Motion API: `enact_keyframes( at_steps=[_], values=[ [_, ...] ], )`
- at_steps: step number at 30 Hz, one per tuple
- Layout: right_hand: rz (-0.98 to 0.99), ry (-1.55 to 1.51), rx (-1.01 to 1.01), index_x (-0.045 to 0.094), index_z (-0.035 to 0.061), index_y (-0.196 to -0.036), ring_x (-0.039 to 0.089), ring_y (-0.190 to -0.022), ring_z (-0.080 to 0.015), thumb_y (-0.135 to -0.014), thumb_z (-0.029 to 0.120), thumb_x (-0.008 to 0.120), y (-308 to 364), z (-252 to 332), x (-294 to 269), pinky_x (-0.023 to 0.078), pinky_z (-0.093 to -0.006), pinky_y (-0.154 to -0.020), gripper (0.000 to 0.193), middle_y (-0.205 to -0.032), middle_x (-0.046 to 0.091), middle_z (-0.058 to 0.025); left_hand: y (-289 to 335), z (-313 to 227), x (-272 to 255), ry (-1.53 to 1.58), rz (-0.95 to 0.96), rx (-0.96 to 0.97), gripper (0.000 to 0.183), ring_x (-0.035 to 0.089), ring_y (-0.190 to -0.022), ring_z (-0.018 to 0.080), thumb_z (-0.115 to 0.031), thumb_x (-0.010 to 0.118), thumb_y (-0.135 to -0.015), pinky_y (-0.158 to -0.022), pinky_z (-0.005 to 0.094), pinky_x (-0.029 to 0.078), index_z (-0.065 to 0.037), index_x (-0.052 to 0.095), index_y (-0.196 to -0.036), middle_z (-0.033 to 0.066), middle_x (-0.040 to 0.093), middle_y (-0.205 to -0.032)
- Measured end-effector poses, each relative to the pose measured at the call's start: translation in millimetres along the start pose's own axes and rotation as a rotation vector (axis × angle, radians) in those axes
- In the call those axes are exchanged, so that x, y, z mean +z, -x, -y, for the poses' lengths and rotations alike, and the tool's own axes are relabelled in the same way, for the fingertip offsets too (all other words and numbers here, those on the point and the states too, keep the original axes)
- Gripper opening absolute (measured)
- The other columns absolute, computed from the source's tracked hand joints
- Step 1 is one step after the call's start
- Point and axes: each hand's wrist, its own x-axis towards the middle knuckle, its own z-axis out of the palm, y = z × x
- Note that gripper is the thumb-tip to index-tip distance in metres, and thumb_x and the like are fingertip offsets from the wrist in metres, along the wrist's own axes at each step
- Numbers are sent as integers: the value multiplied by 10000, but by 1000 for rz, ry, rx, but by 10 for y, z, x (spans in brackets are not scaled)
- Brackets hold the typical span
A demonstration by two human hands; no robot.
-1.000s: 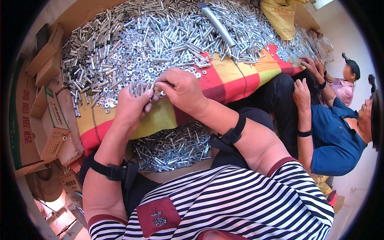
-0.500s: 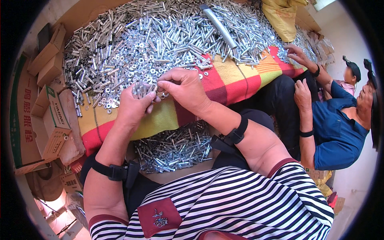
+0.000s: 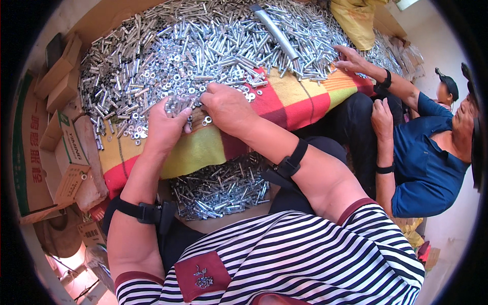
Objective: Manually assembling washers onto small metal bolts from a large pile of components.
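Note:
My left hand (image 3: 166, 126) is closed around a small bunch of shiny metal bolts (image 3: 179, 105), slightly blurred, at the near edge of the heap. Just to its right, my right hand (image 3: 227, 108) has its fingers curled down and pressed together, close to the bunch. Whatever those fingertips hold, if anything, is hidden behind the hand. Loose nuts and washers (image 3: 178, 77) lie beyond both hands, mixed with metal sleeves and bolts. A couple of washers (image 3: 206, 120) rest between the hands on the checked blanket (image 3: 195, 155).
A large heap of bolts (image 3: 213, 38) spreads across the back, a metal strip (image 3: 276, 33) on top. Below the blanket sits a box of finished-looking bolts (image 3: 221, 190). Cardboard boxes (image 3: 68, 157) stand left. At right, a co-worker's hand (image 3: 351, 58) touches the heap near a yellow sack (image 3: 356, 25).
My right hand's fingers have curled further down, and the hand has shifted slightly left. My left hand keeps the bolts. The co-worker's far hand has moved left over the heap.

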Motion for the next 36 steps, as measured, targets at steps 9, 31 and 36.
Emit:
enact_keyframes(
  at_steps=[9, 31, 36],
  values=[
    [3, -538, 339, 638, -4, -924, 625, -650, -112, -818, 21, 634, 64, -55, -290, 507, -253, -581, 109, -765, 638, -58, 192, -41, -5, 59, 48, -97, 136, 518, -484, 76, 0, 651, -808, -444, 205, 395, -8, 579, -923, 50, 644, -744],
    [40, -908, 468, 641, -1, -765, 507, -552, -44, -862, 155, 663, 26, 61, -140, 408, -208, -490, 185, -605, 555, 18, 81, -100, -20, 341, 135, -199, 120, 483, -478, 68, 5, 633, -810, -394, 192, 324, -5, 581, -917, 73, 630, -724],
    [-85, -719, 412, 611, -26, -656, 439, -494, -96, -803, 263, 707, -17, 32, -71, 370, -306, -475, 338, -531, 525, -39, 133, -165, 55, 115, 66, -121, 159, 491, -487, 65, -42, 668, -805, -408, 188, 339, -25, 579, -935, 46, 616, -695]
  ],
)
